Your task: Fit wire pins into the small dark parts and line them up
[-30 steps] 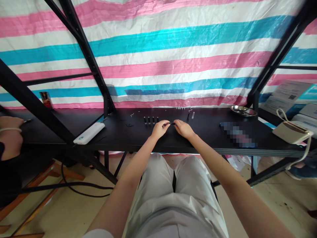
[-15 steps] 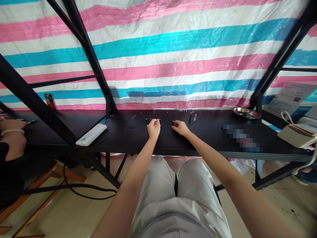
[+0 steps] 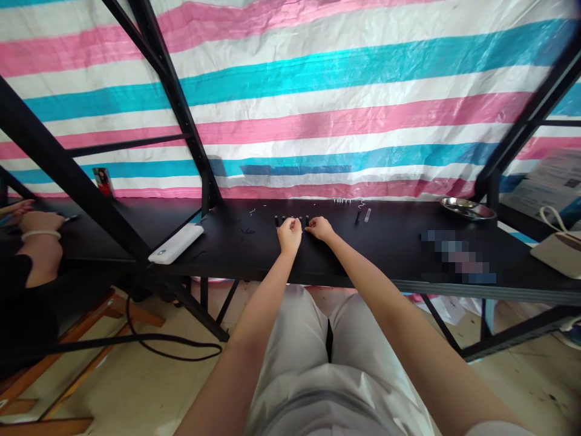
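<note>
On the black table [image 3: 236, 242], several small black cylinders [image 3: 276, 221] stand in a row just behind my left hand [image 3: 290, 235]. That hand is closed in a pinch, and whatever lies between its fingertips is too small to make out. Close by on its right, my right hand [image 3: 320, 228] grips another small black cylinder [image 3: 307, 220] by its lower part, upright at the right end of the row. Farther right lie a black tube [image 3: 357, 217] and a clear tube [image 3: 367, 215].
A white power bank [image 3: 176, 244] lies at the left by the black frame post. Small white pieces [image 3: 342, 201] line the back edge. At the right are a round metal dish [image 3: 467, 209] and a beige bag [image 3: 556, 249]. Another person's hand [image 3: 42, 223] is at far left.
My right hand has moved left with the black cylinder, to the end of the row beside my left hand. The camera view has shifted slightly. My left hand stays closed.
</note>
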`<control>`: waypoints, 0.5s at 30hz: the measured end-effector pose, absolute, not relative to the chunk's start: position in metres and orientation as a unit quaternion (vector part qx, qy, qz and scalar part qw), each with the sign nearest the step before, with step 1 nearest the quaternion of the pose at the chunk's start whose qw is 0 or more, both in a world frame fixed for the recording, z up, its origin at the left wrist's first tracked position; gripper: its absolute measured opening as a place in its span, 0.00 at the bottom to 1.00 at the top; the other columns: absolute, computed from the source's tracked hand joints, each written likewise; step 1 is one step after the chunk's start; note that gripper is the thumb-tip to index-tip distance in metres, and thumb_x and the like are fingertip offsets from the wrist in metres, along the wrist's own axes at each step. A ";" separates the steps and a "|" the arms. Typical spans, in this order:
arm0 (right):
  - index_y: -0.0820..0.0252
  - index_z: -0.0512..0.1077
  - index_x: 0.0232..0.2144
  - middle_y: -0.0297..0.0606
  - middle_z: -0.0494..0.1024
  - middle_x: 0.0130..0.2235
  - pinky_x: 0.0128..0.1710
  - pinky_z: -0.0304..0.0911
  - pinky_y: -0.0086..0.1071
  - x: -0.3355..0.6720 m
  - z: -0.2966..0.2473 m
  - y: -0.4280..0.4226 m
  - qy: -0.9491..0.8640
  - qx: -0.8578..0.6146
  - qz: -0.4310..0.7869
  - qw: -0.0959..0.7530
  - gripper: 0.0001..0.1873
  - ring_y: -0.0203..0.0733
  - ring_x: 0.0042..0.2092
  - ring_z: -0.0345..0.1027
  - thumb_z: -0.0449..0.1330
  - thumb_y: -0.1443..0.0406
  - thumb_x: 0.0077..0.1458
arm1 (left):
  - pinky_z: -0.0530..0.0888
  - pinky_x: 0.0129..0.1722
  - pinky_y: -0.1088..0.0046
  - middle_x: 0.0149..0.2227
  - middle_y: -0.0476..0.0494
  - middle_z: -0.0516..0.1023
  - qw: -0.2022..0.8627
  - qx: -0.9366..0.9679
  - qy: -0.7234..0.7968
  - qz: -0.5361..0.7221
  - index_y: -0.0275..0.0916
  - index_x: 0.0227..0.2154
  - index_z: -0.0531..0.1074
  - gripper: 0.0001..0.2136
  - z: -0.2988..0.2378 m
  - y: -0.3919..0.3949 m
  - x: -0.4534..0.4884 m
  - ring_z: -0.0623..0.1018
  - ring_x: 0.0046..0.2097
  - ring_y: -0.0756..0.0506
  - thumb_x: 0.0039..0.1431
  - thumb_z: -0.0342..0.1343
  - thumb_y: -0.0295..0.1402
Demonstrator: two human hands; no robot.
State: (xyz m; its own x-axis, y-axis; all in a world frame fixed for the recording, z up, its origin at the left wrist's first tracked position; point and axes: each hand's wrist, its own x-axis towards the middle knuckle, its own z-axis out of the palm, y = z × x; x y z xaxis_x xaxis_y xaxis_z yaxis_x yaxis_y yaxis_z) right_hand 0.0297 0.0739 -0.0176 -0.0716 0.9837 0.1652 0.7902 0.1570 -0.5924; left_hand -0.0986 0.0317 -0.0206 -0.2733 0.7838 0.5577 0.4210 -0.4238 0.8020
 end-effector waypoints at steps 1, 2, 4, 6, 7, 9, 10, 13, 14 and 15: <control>0.60 0.73 0.29 0.37 0.76 0.31 0.35 0.61 0.27 0.029 -0.017 0.074 -0.710 -0.624 0.180 0.272 0.07 0.37 0.35 0.69 0.62 0.62 0.46 | 0.69 0.26 0.77 0.18 0.51 0.71 0.148 0.584 0.515 0.610 0.39 0.23 0.69 0.09 -0.021 0.032 -0.099 0.73 0.23 0.51 0.55 0.49 0.36; 0.60 0.74 0.29 0.37 0.76 0.31 0.35 0.61 0.27 0.029 -0.017 0.073 -0.710 -0.624 0.181 0.272 0.07 0.37 0.34 0.69 0.62 0.62 0.46 | 0.69 0.25 0.77 0.17 0.51 0.71 0.148 0.583 0.514 0.611 0.39 0.23 0.69 0.10 -0.021 0.032 -0.099 0.73 0.23 0.51 0.55 0.49 0.36; 0.60 0.73 0.29 0.37 0.76 0.31 0.34 0.61 0.26 0.030 -0.016 0.073 -0.710 -0.624 0.184 0.271 0.07 0.36 0.34 0.69 0.62 0.62 0.46 | 0.69 0.25 0.77 0.17 0.51 0.71 0.147 0.582 0.512 0.614 0.39 0.22 0.68 0.10 -0.021 0.032 -0.099 0.73 0.23 0.51 0.55 0.49 0.36; 0.61 0.73 0.28 0.37 0.76 0.31 0.34 0.61 0.26 0.030 -0.015 0.072 -0.710 -0.626 0.184 0.266 0.07 0.36 0.34 0.69 0.63 0.63 0.45 | 0.69 0.25 0.77 0.17 0.51 0.71 0.147 0.584 0.510 0.615 0.39 0.22 0.68 0.10 -0.021 0.031 -0.099 0.73 0.23 0.51 0.55 0.49 0.36; 0.61 0.73 0.28 0.37 0.76 0.31 0.34 0.61 0.26 0.031 -0.015 0.072 -0.710 -0.626 0.183 0.263 0.07 0.36 0.34 0.69 0.63 0.63 0.45 | 0.69 0.25 0.77 0.17 0.51 0.71 0.147 0.585 0.509 0.614 0.39 0.22 0.69 0.10 -0.021 0.031 -0.099 0.73 0.23 0.51 0.55 0.49 0.36; 0.61 0.73 0.29 0.38 0.77 0.32 0.34 0.61 0.26 0.031 -0.014 0.072 -0.713 -0.627 0.179 0.257 0.07 0.37 0.34 0.69 0.62 0.63 0.45 | 0.69 0.25 0.77 0.17 0.51 0.71 0.148 0.588 0.508 0.612 0.39 0.23 0.69 0.09 -0.021 0.031 -0.099 0.73 0.23 0.51 0.55 0.49 0.36; 0.61 0.74 0.29 0.38 0.77 0.32 0.35 0.62 0.26 0.030 -0.014 0.072 -0.715 -0.627 0.177 0.255 0.07 0.37 0.35 0.70 0.62 0.63 0.45 | 0.69 0.25 0.77 0.17 0.51 0.71 0.149 0.589 0.508 0.610 0.39 0.23 0.69 0.09 -0.021 0.030 -0.099 0.73 0.23 0.51 0.55 0.49 0.36; 0.61 0.74 0.31 0.39 0.77 0.34 0.36 0.62 0.26 0.031 -0.012 0.070 -0.718 -0.626 0.173 0.249 0.09 0.38 0.37 0.70 0.63 0.63 0.46 | 0.69 0.25 0.78 0.17 0.51 0.70 0.146 0.592 0.509 0.608 0.39 0.23 0.69 0.10 -0.020 0.029 -0.099 0.73 0.23 0.51 0.55 0.49 0.36; 0.61 0.74 0.32 0.39 0.77 0.35 0.37 0.62 0.27 0.033 -0.011 0.070 -0.720 -0.626 0.174 0.245 0.11 0.39 0.37 0.70 0.63 0.62 0.45 | 0.69 0.25 0.78 0.17 0.51 0.70 0.146 0.593 0.509 0.607 0.39 0.23 0.69 0.10 -0.020 0.029 -0.099 0.73 0.23 0.51 0.55 0.49 0.36; 0.62 0.74 0.33 0.40 0.77 0.36 0.37 0.63 0.27 0.035 -0.010 0.069 -0.722 -0.624 0.176 0.240 0.12 0.40 0.38 0.70 0.64 0.62 0.44 | 0.69 0.25 0.78 0.17 0.51 0.70 0.145 0.593 0.508 0.607 0.39 0.22 0.68 0.10 -0.019 0.028 -0.099 0.73 0.22 0.51 0.55 0.49 0.36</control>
State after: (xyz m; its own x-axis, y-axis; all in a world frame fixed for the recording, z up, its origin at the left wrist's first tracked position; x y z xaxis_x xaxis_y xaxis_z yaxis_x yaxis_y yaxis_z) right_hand 0.0348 0.0686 -0.0096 -0.1048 0.9863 0.1271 0.8167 0.1582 -0.5549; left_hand -0.0991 0.0284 -0.0193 -0.2533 0.7795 0.5728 0.4265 -0.4415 0.7894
